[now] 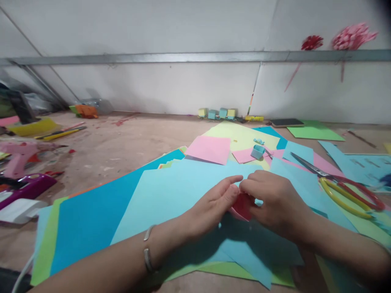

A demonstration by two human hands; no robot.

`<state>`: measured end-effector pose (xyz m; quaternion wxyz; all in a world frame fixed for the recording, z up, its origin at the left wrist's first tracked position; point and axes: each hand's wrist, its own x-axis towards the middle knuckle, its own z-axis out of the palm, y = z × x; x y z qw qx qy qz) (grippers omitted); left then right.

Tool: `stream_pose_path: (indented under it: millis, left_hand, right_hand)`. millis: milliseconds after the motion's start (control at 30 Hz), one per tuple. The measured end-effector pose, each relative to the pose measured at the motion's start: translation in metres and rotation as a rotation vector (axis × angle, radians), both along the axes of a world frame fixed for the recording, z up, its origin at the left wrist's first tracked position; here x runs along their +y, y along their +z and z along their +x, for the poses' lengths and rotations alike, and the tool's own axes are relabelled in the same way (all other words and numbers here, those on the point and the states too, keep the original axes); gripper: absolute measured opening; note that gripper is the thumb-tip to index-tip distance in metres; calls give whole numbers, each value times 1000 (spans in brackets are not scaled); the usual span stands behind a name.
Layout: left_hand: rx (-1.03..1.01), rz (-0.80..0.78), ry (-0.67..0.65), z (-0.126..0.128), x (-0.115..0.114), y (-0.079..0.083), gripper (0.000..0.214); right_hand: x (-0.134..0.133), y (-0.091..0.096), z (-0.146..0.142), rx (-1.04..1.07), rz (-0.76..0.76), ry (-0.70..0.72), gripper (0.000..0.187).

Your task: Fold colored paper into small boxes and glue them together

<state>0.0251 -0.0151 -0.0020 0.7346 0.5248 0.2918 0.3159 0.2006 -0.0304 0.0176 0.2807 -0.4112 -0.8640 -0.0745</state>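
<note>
My left hand [215, 205] and my right hand [271, 201] meet over a spread of coloured paper sheets. Both pinch a small pink piece of paper [241, 206] between them, with fingers curled round it; most of it is hidden by the fingers. A metal bangle sits on my left wrist. Under the hands lies a light blue sheet [171, 191] on top of a darker blue sheet [91, 215] and a green one.
Scissors with yellow and red handles [342, 187] lie to the right. A small folded blue paper box [257, 151] and a pink sheet [209, 148] lie behind the hands. Small paper cubes [216, 113] line the wall. A pink glue gun [18, 156] lies at the left.
</note>
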Motion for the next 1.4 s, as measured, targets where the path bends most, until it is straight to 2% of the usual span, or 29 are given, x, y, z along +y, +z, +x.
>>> stream_pose_path:
  millis: [100,167,333,400,500,567,633,700,867,933,1100,1200,1300,1400]
  left_hand:
    - [127,147,-77,1,-2,-2,71]
    - [182,169,-136,0,-3,-4,81]
    - [270,260,-108,-3,-5,-5,85]
    - [219,179,-100,-2,-4,-5,85]
    - [0,-145,-50,4,-2,-7,80]
    - [-131,-314,-36,7,-1,-10,69]
    - [-163,-371,-59,9,0,-12,58]
    - [-139,-370,-60,9,-1,-12,51]
    - [-151,-320,-39,8,-3,-9,43]
    - [-125,-319,-60,8,-4,-8,46]
    - [-44,-251,-107,8,-7,-9,47]
    - [75,-82,-94,5,-7,-4,49]
    - [230,135,-49,2,-6,5,51]
    - [266,176,-24,2,-5,10,51]
  right_hand:
    - [0,-1,0,-33,-68,17,17]
    - [0,-2,1,-94,-81,53,18]
    - [-3,-4,2,-162,55,120,28]
    - [-4,-4,2,-162,109,121,31]
    - [-4,-3,1,-159,169,97,35]
    - [-3,-2,1,-136,186,80,36]
    - [-2,-2,1,-108,150,47,35]
    - [-1,-1,1,-101,39,-6,29]
    - [-3,5,-1,-115,-445,-114,11]
    - [-4,7,-2,-78,-533,-103,13]
    - [-4,6,-2,-83,-553,-123,17]
    - [-2,2,-1,-128,-544,-137,19]
    - [-1,0,1,-85,-506,-115,19]
    - [0,0,1,-42,-483,-154,6]
